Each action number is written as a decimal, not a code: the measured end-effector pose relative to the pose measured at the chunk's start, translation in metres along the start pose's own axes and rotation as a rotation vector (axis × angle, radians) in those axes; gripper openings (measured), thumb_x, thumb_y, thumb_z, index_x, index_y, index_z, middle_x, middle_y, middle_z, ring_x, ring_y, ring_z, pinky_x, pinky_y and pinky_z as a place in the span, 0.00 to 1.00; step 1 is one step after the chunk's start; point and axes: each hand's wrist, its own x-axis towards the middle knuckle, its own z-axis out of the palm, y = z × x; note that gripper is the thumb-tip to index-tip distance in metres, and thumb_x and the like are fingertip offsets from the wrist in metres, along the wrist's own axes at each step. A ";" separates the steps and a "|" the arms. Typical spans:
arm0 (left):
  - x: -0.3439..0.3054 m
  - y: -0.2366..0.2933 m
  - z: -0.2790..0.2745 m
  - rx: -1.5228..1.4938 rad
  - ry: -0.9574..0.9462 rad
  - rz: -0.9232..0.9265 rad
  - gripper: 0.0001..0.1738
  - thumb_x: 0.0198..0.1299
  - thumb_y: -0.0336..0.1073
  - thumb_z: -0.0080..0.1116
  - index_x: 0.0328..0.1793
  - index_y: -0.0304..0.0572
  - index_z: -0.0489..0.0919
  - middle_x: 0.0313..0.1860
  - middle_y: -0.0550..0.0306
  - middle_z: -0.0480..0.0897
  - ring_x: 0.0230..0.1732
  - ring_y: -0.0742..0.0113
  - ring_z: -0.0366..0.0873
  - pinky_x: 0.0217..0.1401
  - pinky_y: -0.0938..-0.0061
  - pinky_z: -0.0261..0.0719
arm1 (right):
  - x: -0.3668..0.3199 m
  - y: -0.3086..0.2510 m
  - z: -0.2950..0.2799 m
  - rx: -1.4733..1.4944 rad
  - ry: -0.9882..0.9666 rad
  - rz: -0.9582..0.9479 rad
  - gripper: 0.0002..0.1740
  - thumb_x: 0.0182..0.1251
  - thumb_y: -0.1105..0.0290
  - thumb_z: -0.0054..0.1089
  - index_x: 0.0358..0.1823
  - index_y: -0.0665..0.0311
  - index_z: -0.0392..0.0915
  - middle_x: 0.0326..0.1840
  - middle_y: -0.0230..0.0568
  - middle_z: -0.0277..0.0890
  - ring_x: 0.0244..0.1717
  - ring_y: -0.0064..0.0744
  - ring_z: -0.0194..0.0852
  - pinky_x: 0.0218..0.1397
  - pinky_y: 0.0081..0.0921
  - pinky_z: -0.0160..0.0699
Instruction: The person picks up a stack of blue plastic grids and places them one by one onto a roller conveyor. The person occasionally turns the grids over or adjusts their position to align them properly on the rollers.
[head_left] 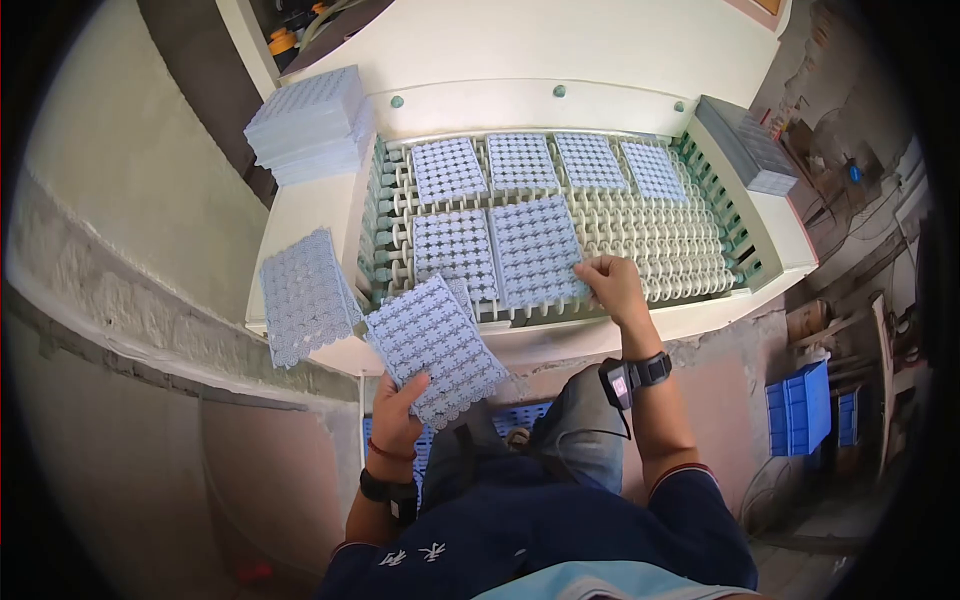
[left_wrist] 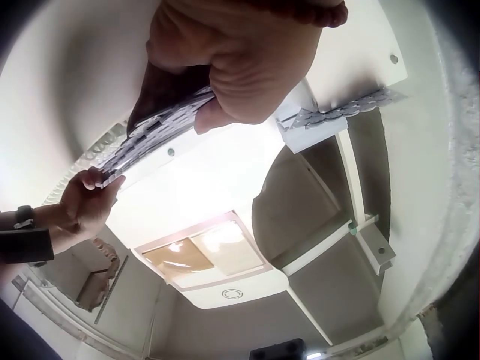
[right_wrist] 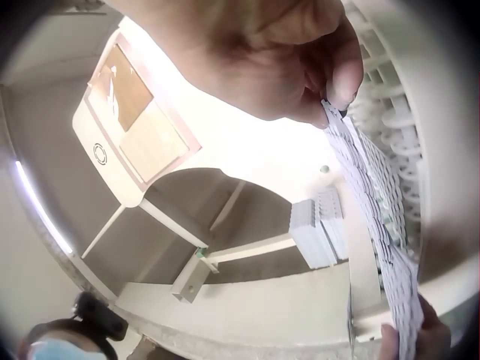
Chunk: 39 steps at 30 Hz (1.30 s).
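Note:
In the head view my left hand [head_left: 396,418] grips a small stack of light-blue perforated sheets [head_left: 435,350], thumb on top, in front of the machine. My right hand [head_left: 612,285] pinches the lower right corner of a single sheet [head_left: 538,250], tilted over the front of the roller bed. Beside it on the rollers lies another sheet [head_left: 452,250]; a back row of several sheets [head_left: 520,161] lies behind. The right wrist view shows the right thumb and fingers [right_wrist: 343,82] closed on the sheet's edge [right_wrist: 360,172].
White rollers [head_left: 655,245] fill the bed's right part. A tall sheet stack [head_left: 310,120] and a loose pile [head_left: 305,295] are on the left ledge, a grey stack [head_left: 745,145] on the right one. Blue crates [head_left: 798,408] stand at the lower right.

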 end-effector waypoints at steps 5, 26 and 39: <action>-0.009 0.000 -0.006 0.013 0.046 -0.004 0.22 0.58 0.22 0.51 0.60 0.31 0.68 0.54 0.46 0.76 0.53 0.56 0.77 0.56 0.62 0.75 | 0.015 0.001 -0.037 -0.377 0.168 -0.046 0.15 0.51 0.59 0.65 0.29 0.67 0.83 0.20 0.46 0.79 0.24 0.37 0.79 0.32 0.30 0.74; -0.019 -0.007 -0.013 -0.055 -0.092 -0.010 0.29 0.54 0.30 0.53 0.63 0.26 0.64 0.57 0.40 0.73 0.56 0.50 0.73 0.60 0.59 0.71 | 0.018 0.074 -0.248 -0.239 0.581 -0.005 0.12 0.53 0.66 0.64 0.32 0.70 0.84 0.20 0.37 0.77 0.20 0.26 0.73 0.23 0.22 0.69; 0.003 -0.022 0.005 -0.108 -0.292 -0.164 0.26 0.58 0.24 0.45 0.65 0.26 0.62 0.60 0.43 0.72 0.61 0.53 0.71 0.62 0.60 0.70 | -0.108 0.037 -0.014 0.753 -0.230 0.249 0.08 0.57 0.72 0.65 0.34 0.70 0.80 0.22 0.36 0.78 0.16 0.17 0.70 0.18 0.11 0.69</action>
